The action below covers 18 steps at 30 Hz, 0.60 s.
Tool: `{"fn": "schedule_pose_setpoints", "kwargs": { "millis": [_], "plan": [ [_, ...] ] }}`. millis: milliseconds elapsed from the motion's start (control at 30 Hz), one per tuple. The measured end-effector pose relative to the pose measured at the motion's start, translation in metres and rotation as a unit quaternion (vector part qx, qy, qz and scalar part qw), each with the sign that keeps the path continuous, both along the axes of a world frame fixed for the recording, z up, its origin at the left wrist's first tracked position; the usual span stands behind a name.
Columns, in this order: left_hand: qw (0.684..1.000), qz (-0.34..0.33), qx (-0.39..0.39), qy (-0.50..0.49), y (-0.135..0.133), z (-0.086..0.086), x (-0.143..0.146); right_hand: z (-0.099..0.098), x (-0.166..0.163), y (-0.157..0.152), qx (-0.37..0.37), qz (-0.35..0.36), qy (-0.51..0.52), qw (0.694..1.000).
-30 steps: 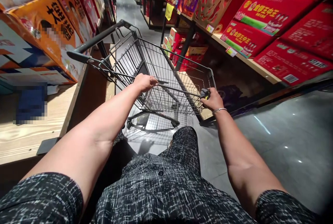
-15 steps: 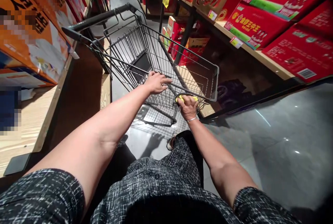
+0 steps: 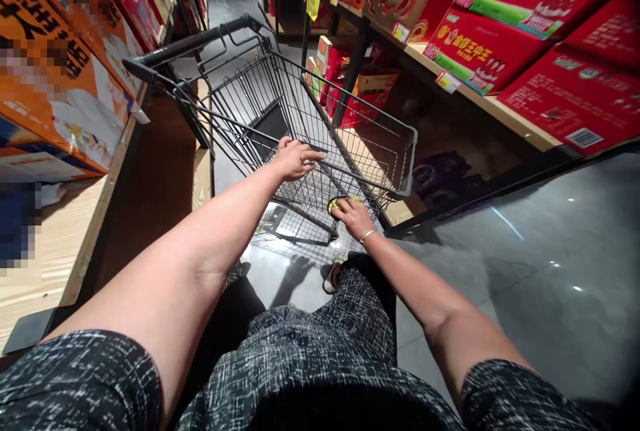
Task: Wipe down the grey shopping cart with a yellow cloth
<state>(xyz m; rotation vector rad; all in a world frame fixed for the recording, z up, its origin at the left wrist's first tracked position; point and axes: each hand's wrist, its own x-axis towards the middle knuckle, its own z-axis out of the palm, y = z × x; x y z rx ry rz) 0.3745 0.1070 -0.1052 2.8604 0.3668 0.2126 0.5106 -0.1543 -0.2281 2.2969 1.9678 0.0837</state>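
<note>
A black wire shopping cart (image 3: 295, 101) stands at an angle in front of me, its handle at the far left. My left hand (image 3: 294, 159) lies over the near top rail, fingers bent around it and the index finger stretched along it. Lower and to the right, my right hand (image 3: 354, 216) is closed on a yellow and black oval pad (image 3: 345, 203), partly hidden by the fingers. The pad is just outside the cart's near side; whether it touches the wires I cannot tell.
Orange boxes (image 3: 60, 64) fill the shelf at left. Red boxes (image 3: 487, 51) are stacked on the wooden shelf at right, with red packages (image 3: 367, 94) on the level below. Grey tiled floor (image 3: 500, 264) runs along the aisle, and my shoe (image 3: 331, 277) is by the cart.
My right hand has moved slightly down and left with the pad, away from the cart's top rail. My left hand stays on the rail. The view has shifted a little.
</note>
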Motion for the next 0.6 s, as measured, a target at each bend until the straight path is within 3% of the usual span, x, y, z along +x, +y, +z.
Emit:
{"fn": "schedule_pose_setpoints", "kwargs": {
  "millis": [67, 133, 200, 300, 367, 467, 600],
  "plan": [
    [1.0, 0.001, -0.009, -0.007, 0.0, 0.0, 0.001, 0.027, 0.013, -0.013, 0.124, -0.018, -0.051, 0.991],
    [1.0, 0.006, -0.019, -0.017, 0.001, -0.001, 0.002, 0.046, 0.027, -0.026, 0.245, -0.045, -0.105, 0.963],
    [0.999, 0.011, -0.027, -0.026, 0.002, -0.001, 0.002, 0.05, 0.034, -0.038, 0.293, -0.063, -0.131, 0.945],
    [0.999, 0.006, -0.039, -0.028, 0.008, -0.002, 0.0, 0.026, 0.029, -0.047, 0.233, -0.062, -0.104, 0.965],
    [0.999, 0.0, -0.044, -0.024, 0.013, -0.002, -0.002, 0.0, 0.016, -0.046, 0.128, -0.075, -0.053, 0.988],
    [0.999, 0.001, -0.051, -0.018, 0.023, -0.001, -0.006, -0.033, -0.005, -0.037, -0.002, -0.1, 0.007, 0.995],
    [0.998, 0.02, -0.059, -0.021, 0.034, 0.0, -0.01, -0.054, -0.023, -0.021, -0.057, -0.09, 0.039, 0.994]
  ]
}}
